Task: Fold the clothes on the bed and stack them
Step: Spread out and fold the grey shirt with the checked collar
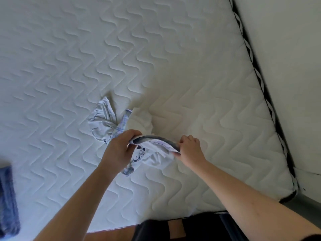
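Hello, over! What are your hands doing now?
Left hand and right hand grip small garment by its waistband, above bed. Unfolded clothes wait behind. Nothing blocking.

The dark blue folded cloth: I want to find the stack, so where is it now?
In the head view the dark blue folded cloth lies at the far left edge of the mattress, partly cut off, well left of the left hand and the crumpled clothes.

A small white garment (154,150) with a dark grey band and a cartoon print hung stretched above the mattress; a grey piece (101,121), a plaid piece (122,125) and a white piece (140,120) lay crumpled together behind it; a folded blue item (7,200) lay at the left edge.
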Motion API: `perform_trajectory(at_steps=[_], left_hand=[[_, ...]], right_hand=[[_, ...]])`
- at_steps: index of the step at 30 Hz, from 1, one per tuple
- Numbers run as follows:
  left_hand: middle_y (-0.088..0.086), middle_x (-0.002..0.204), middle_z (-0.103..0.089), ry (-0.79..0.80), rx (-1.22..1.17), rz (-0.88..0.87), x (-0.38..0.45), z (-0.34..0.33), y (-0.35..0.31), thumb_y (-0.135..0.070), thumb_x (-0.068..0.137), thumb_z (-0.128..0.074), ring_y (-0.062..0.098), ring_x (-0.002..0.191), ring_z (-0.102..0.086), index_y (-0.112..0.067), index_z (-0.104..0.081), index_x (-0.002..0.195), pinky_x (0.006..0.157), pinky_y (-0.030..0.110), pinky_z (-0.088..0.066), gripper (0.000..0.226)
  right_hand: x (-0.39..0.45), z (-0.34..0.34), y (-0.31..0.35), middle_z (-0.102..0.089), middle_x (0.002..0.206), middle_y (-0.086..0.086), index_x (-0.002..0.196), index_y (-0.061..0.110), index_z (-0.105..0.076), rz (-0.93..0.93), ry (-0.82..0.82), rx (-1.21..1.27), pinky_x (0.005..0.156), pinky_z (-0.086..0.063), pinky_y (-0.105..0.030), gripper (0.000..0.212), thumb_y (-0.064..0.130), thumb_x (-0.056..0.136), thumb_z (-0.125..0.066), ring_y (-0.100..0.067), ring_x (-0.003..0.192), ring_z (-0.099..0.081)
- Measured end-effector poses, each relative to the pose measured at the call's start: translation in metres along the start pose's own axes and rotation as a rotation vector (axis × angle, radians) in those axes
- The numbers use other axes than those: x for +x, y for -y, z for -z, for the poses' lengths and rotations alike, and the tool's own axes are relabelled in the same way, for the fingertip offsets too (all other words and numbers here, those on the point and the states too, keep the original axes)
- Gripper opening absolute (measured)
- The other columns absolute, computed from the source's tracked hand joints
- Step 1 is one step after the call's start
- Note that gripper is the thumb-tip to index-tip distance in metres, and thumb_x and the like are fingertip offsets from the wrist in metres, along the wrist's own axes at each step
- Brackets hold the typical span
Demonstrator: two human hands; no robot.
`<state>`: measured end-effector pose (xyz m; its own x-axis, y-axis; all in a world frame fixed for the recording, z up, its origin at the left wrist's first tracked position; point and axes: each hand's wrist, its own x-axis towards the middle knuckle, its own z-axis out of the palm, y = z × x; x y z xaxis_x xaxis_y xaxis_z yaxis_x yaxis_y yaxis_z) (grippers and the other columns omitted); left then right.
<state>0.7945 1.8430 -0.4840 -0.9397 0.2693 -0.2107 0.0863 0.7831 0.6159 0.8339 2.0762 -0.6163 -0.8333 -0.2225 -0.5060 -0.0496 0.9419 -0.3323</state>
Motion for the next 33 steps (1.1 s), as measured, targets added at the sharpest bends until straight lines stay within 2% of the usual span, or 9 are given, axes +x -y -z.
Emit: perform_trajectory(at_steps=[6, 10, 12, 14, 16, 19, 23, 29, 33], left_hand=[[-0.02, 0.08, -0.063, -0.091, -0.056, 0.07, -0.044, 0.033, -0.005, -0.002, 0.087, -0.067, -0.008, 0.07, -0.057, -0.023, -0.068, 0.092, 0.062, 0.007, -0.038, 0.022], [-0.012, 0.072, -0.064, -0.161, -0.105, 0.114, -0.061, 0.052, -0.008, -0.021, 0.09, -0.068, 0.006, 0.066, -0.061, -0.033, -0.065, 0.09, 0.06, 0.015, -0.042, 0.012], [-0.012, 0.069, -0.061, -0.228, -0.112, 0.128, -0.066, 0.062, -0.007, -0.021, 0.094, -0.063, 0.004, 0.073, -0.059, -0.024, -0.069, 0.094, 0.061, 0.008, -0.04, 0.007], [-0.016, 0.076, -0.061, -0.279, -0.128, 0.154, -0.07, 0.072, -0.003, -0.02, 0.097, -0.058, -0.007, 0.074, -0.057, -0.018, -0.07, 0.101, 0.065, 0.001, -0.037, 0.013], [-0.02, 0.079, -0.061, -0.312, -0.154, 0.178, -0.075, 0.08, 0.005, -0.021, 0.098, -0.056, -0.017, 0.071, -0.054, -0.017, -0.071, 0.105, 0.066, -0.001, -0.035, 0.017], [-0.02, 0.065, -0.057, -0.332, -0.163, 0.217, -0.081, 0.09, 0.014, -0.023, 0.099, -0.055, -0.014, 0.063, -0.054, -0.015, -0.07, 0.103, 0.06, 0.002, -0.035, 0.017], [-0.015, 0.064, -0.057, -0.346, -0.174, 0.192, -0.094, 0.113, 0.017, -0.022, 0.1, -0.051, 0.001, 0.062, -0.052, -0.018, -0.069, 0.101, 0.059, 0.005, -0.036, 0.018], [-0.011, 0.063, -0.054, -0.364, -0.204, 0.064, -0.109, 0.169, 0.007, -0.029, 0.102, -0.046, -0.006, 0.062, -0.051, -0.035, -0.056, 0.089, 0.054, 0.01, -0.034, 0.017], [-0.007, 0.064, -0.056, -0.452, -0.207, -0.044, -0.11, 0.221, -0.011, -0.033, 0.099, -0.051, -0.001, 0.063, -0.051, -0.023, -0.058, 0.083, 0.055, 0.011, -0.035, 0.02]], right_hand=[[-0.043, 0.017, 0.038, -0.06, 0.112, -0.001, 0.121, 0.011, -0.057, 0.005, 0.023, 0.557, 0.081, -0.042, -0.023, 0.043, 0.033, 0.086, -0.072, -0.021, 0.1, -0.059], [-0.063, 0.043, 0.071, -0.052, 0.077, 0.018, 0.085, 0.032, -0.053, 0.003, -0.089, 0.712, 0.064, -0.035, -0.009, 0.016, 0.024, 0.092, -0.065, -0.006, 0.069, -0.05], [-0.069, 0.059, 0.083, -0.058, 0.068, 0.011, 0.071, 0.035, -0.055, -0.007, -0.127, 0.747, 0.062, -0.036, -0.022, 0.029, 0.021, 0.097, -0.058, -0.004, 0.064, -0.052], [-0.075, 0.074, 0.092, -0.069, 0.075, 0.001, 0.082, 0.02, -0.069, -0.032, -0.111, 0.784, 0.067, -0.041, -0.033, 0.023, 0.022, 0.099, -0.054, -0.01, 0.071, -0.061], [-0.083, 0.087, 0.102, -0.072, 0.085, -0.009, 0.093, 0.007, -0.069, -0.033, -0.142, 0.812, 0.07, -0.044, -0.022, 0.024, 0.022, 0.1, -0.052, -0.016, 0.079, -0.063], [-0.096, 0.105, 0.115, -0.065, 0.071, -0.006, 0.075, 0.014, -0.061, -0.03, -0.256, 0.782, 0.059, -0.036, -0.009, 0.026, 0.019, 0.099, -0.053, -0.015, 0.062, -0.052], [-0.105, 0.127, 0.136, -0.066, 0.078, -0.01, 0.086, 0.001, -0.065, -0.002, -0.357, 0.721, 0.063, -0.035, -0.025, 0.024, 0.018, 0.099, -0.053, -0.022, 0.074, -0.057], [-0.118, 0.163, 0.184, -0.063, 0.085, 0.0, 0.097, 0.007, -0.065, 0.009, -0.486, 0.778, 0.066, -0.035, -0.018, 0.027, 0.025, 0.103, -0.045, -0.017, 0.082, -0.056], [-0.129, 0.207, 0.224, -0.065, 0.085, 0.003, 0.089, 0.02, -0.065, 0.008, -0.548, 0.987, 0.065, -0.042, -0.009, 0.029, 0.034, 0.103, -0.044, -0.003, 0.073, -0.06]])
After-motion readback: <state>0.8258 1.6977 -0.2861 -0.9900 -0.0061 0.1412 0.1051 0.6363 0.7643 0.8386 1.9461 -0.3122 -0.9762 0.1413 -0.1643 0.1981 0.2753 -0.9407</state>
